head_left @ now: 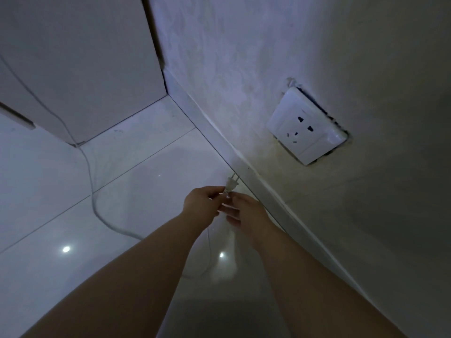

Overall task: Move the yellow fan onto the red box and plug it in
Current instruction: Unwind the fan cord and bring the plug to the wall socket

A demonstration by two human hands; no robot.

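A small white two-pin plug [230,184] is pinched between the fingertips of both hands, its pins pointing up and away from me. My left hand [203,203] grips it from the left, and my right hand [245,213] touches it from the right. Its white cord [94,201] trails left across the tiled floor and up past a cabinet. A white wall socket [306,129] sits on the wall up and to the right of the plug, well apart from it. Neither the yellow fan nor the red box is in view.
A white cabinet [80,64] stands at the upper left, in the corner. A white skirting board [244,164] runs along the foot of the wall. The glossy white floor tiles [48,191] reflect ceiling lights. The room is dim.
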